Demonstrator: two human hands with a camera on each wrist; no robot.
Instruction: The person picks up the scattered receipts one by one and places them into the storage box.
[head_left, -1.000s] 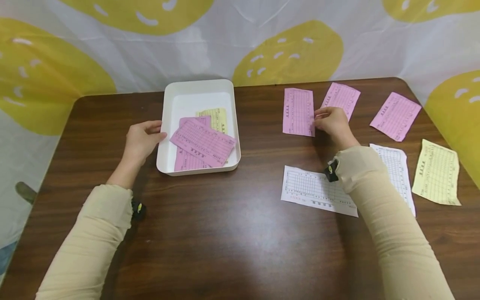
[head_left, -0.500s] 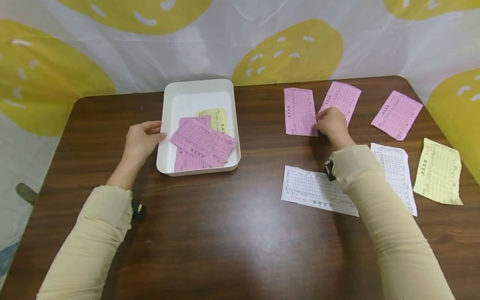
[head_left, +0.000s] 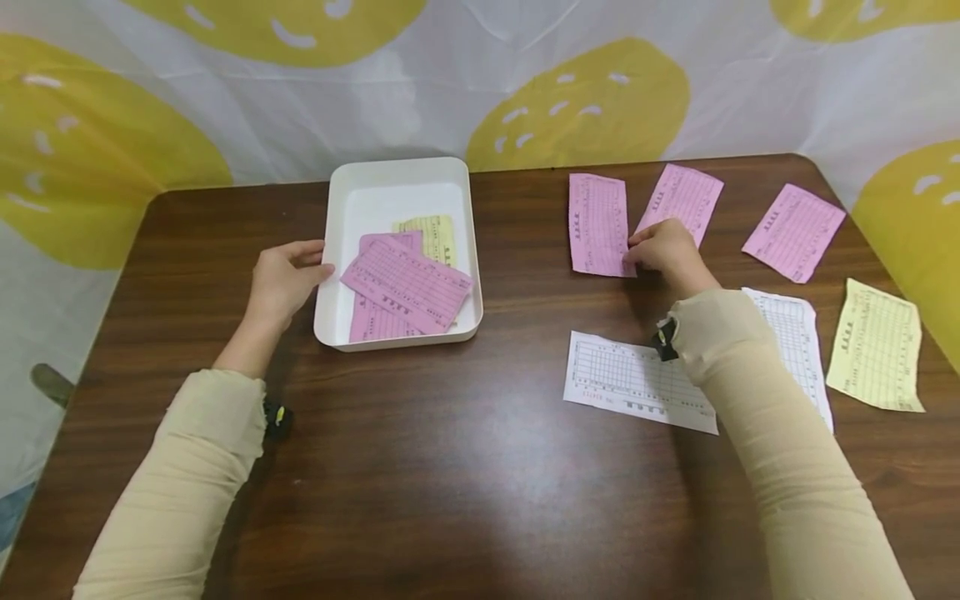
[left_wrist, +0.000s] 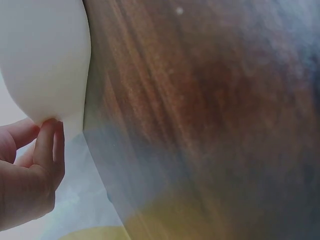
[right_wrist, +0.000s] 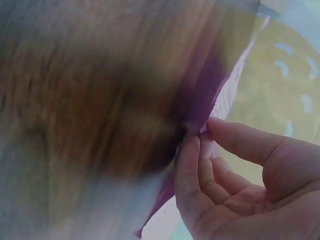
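In the head view, my left hand pinches the left wall of a white plastic tray. Its thumb lies over the rim, as the left wrist view also shows. Inside the tray are a yellow slip and overlapping pink slips. Over to the right, my right hand holds the right edge of a pink printed slip between thumb and fingers. That slip stands bent along its edge in the right wrist view. Behind the hand lies another pink slip, partly hidden.
Further right on the brown table are a third loose pink slip and a yellow slip. Two white printed slips lie nearer, partly under the right forearm. A patterned curtain hangs behind the table.
My right hand has shifted slightly toward me along the pink slip's edge, and that slip's lower right corner has moved a little right. The left hand and tray look the same.
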